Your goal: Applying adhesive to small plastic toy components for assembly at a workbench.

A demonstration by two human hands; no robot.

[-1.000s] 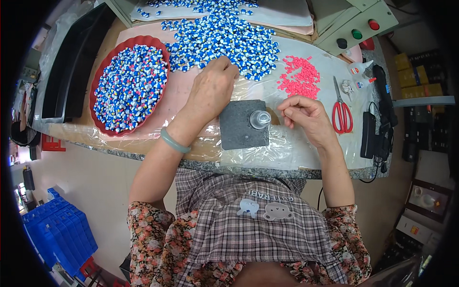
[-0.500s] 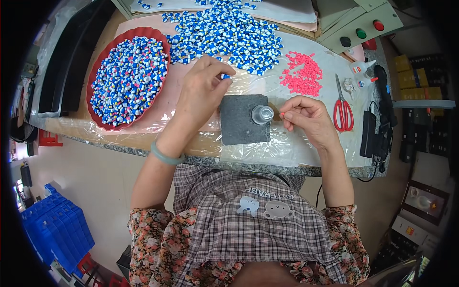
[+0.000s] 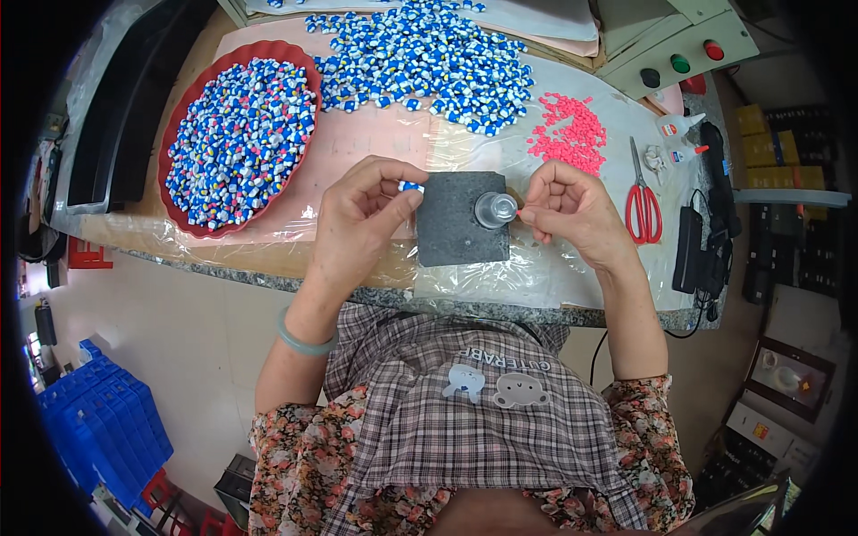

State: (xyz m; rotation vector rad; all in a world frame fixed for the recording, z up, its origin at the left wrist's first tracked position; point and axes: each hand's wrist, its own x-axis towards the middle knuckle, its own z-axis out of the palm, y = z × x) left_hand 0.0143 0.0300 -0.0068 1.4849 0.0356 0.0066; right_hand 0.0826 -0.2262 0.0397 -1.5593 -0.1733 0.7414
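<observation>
My left hand point(image 3: 362, 219) pinches a small blue and white piece point(image 3: 410, 187) at the left edge of a dark grey square block point(image 3: 456, 228). A round metal post point(image 3: 493, 208) stands on the block's right part. My right hand point(image 3: 572, 210) holds a tiny pink piece point(image 3: 522, 214) right beside that post. A heap of blue and white pieces point(image 3: 429, 58) lies behind the block. A smaller heap of pink pieces point(image 3: 570, 134) lies to the right of it.
A red round tray point(image 3: 304, 134) full of blue, white and pink pieces sits at the left. Red scissors point(image 3: 642, 198), a small glue bottle point(image 3: 676, 125) and a black device point(image 3: 690, 250) lie at the right. A grey box with coloured buttons point(image 3: 684, 45) stands behind. Clear plastic sheet point(image 3: 536, 277) covers the table.
My left hand has come back from the blue and white heap to the block, carrying one piece. My right hand has stayed by the post.
</observation>
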